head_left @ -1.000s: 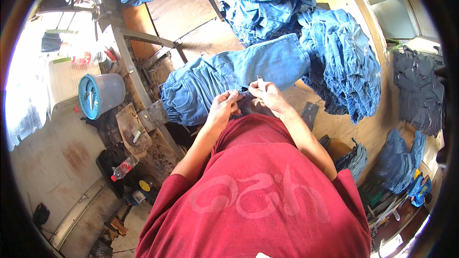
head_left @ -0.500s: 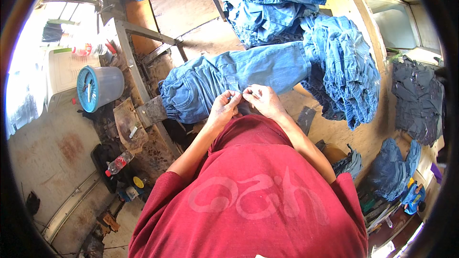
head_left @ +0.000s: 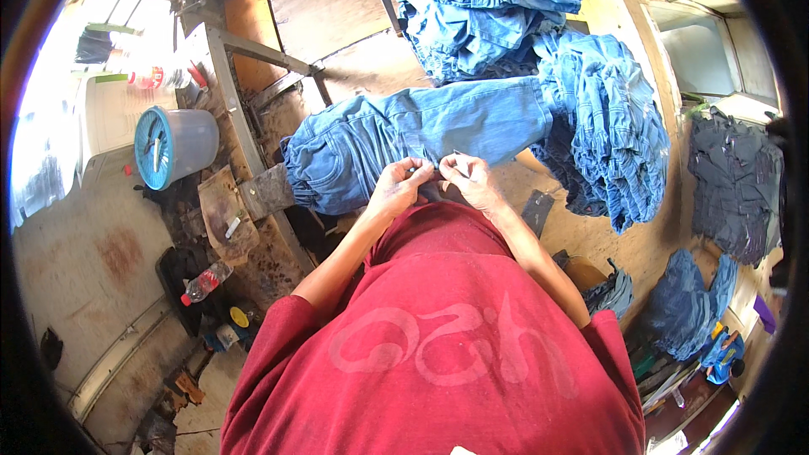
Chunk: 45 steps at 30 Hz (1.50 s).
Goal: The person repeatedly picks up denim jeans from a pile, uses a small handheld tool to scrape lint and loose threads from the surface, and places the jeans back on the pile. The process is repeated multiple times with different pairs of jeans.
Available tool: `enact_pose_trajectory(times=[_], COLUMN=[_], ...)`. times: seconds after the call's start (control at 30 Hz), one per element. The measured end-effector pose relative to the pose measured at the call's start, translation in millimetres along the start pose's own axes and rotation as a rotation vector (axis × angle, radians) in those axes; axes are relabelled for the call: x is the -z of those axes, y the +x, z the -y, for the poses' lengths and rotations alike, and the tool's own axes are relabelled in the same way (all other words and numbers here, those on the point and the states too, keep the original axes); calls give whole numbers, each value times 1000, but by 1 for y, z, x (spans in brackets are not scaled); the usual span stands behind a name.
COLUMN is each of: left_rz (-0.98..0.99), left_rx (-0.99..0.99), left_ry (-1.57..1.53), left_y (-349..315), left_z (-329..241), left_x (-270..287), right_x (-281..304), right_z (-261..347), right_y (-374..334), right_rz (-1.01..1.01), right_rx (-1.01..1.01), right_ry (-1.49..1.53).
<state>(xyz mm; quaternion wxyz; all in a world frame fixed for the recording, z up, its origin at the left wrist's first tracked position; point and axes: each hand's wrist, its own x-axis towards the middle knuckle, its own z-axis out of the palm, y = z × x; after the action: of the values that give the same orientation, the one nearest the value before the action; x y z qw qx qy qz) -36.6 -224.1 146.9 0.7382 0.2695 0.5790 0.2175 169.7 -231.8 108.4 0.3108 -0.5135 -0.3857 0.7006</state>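
Blue trousers [head_left: 472, 118] are lying crosswise before the person, reaching a rumpled denim pile [head_left: 602, 105] on the right. At their near edge, the left hand [head_left: 396, 189] and right hand [head_left: 474, 185] are pinching, fingers drawn together; anything between is proving too small to identify, so what is done or left is not showing. Bare wood [head_left: 577, 223] is giving the right hand sideways room.

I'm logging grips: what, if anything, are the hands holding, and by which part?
It cannot be told: the left hand and right hand are pinched close together near the long blue denim garment, but anything between them is too small to identify.
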Motion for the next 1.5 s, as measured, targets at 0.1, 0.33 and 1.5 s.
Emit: enact_pose_trajectory(times=[0.1, 0.33, 1.5], left_rz=[11, 106, 120], left_rx=[-128, 47, -10], left_ry=[170, -109, -36], left_y=[9, 10, 12], left_z=[2, 3, 1], left_x=[-1, 11, 3], right_x=[1, -3, 3], right_z=[-6, 2, -2], right_y=[4, -1, -7], right_rz=[-11, -11, 25], right_rx=[19, -115, 38], right_ry=[-196, 167, -66])
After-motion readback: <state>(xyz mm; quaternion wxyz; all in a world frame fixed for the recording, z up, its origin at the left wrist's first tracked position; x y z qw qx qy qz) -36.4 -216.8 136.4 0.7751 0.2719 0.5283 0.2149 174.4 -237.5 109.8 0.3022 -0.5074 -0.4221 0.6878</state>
